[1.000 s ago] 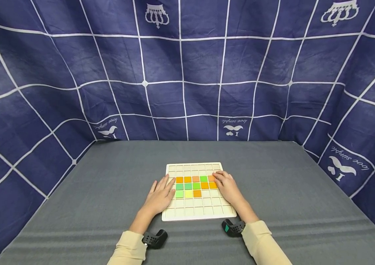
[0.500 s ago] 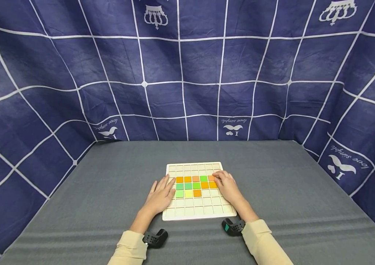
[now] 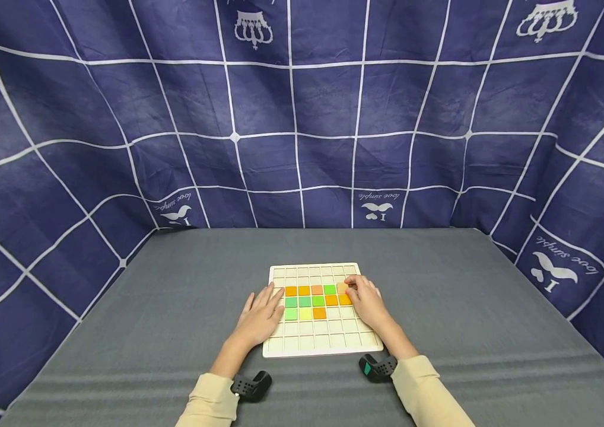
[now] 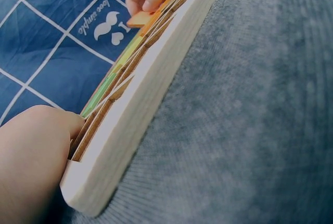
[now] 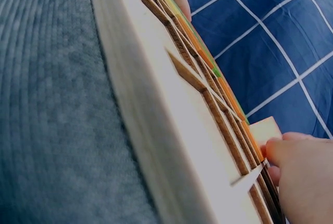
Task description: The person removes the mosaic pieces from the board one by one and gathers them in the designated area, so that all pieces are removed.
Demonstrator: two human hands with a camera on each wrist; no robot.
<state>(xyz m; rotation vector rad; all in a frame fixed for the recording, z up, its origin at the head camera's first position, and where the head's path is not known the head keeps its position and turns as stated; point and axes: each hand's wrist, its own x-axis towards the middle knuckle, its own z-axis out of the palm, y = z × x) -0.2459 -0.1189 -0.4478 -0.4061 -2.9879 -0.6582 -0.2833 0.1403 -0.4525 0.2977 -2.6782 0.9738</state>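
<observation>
One left hand [image 3: 258, 324] and one right hand [image 3: 370, 306] appear with two cream sleeves [image 3: 210, 398], two black wrist-worn devices [image 3: 252, 386] and one gridded wooden board [image 3: 322, 342] on one gray tabletop [image 3: 302, 246]. Thirteen square tiles [image 3: 318, 300] are visible: five orange tiles [image 3: 304, 290], two teal tiles [image 3: 304, 301], two bright green tiles [image 3: 330, 289], one light green tile [image 3: 291, 314], one yellow tile [image 3: 305, 313], one salmon tile [image 3: 317, 290] and one pale orange tile [image 5: 265, 130]. Three mustache prints [image 3: 377, 207] and two crown-like prints [image 3: 253, 26] show in the head view on blue checked fabric [image 3: 328, 101].
</observation>
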